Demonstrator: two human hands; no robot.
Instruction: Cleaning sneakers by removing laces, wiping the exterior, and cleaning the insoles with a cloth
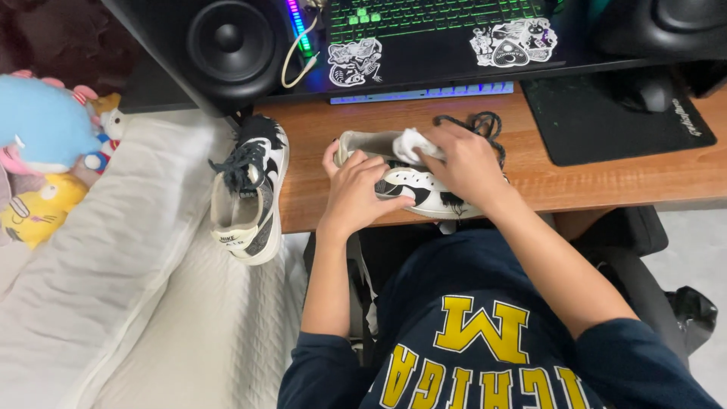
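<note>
A white and black sneaker (415,191) lies on its side at the front edge of the wooden desk (606,182). My left hand (354,189) grips its heel end. My right hand (466,163) presses a small white cloth (413,144) against the shoe's upper. A loose black lace (477,121) lies just behind my right hand. A second matching sneaker (250,189), with its lace in, rests at the desk's left corner, partly on the white bedding (136,288).
A backlit keyboard (424,19) with stickers sits behind, flanked by a black speaker (231,42). A black mouse pad (613,121) with a mouse (644,95) lies at the right. Plush toys (45,151) sit on the bed at left. The chair (644,265) is below me.
</note>
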